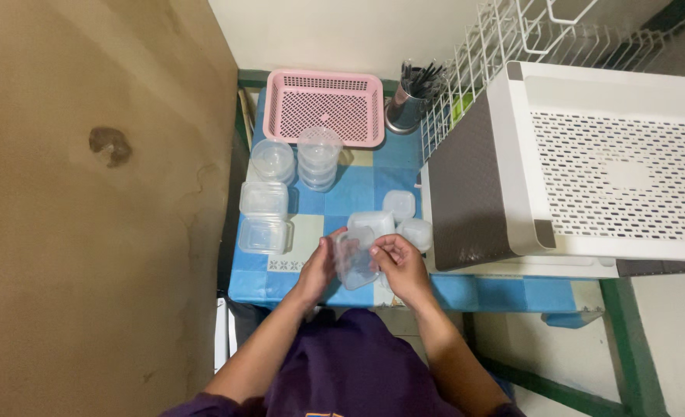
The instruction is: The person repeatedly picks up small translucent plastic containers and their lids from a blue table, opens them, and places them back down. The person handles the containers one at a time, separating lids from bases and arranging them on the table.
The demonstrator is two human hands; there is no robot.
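The left hand [317, 272] and the right hand [401, 266] were close together, both wrapped around one small clear plastic box [355, 261]. The box was held up over the near edge of the blue table [362, 189].

At 12 o'clock from the box, just beside it, sat three more small clear tubs [395, 218]. At 10 o'clock lay two flat square clear boxes [264, 218], one behind the other. Farther off at 11 o'clock stood two stacks of round clear tubs [299, 160]. Behind them, at 12 o'clock, was a pink basket [324, 107] full of small holes. A shiny metal cup [405, 110] with dark sticks stood just right of it. At 2 o'clock was a big white rack [589, 166].
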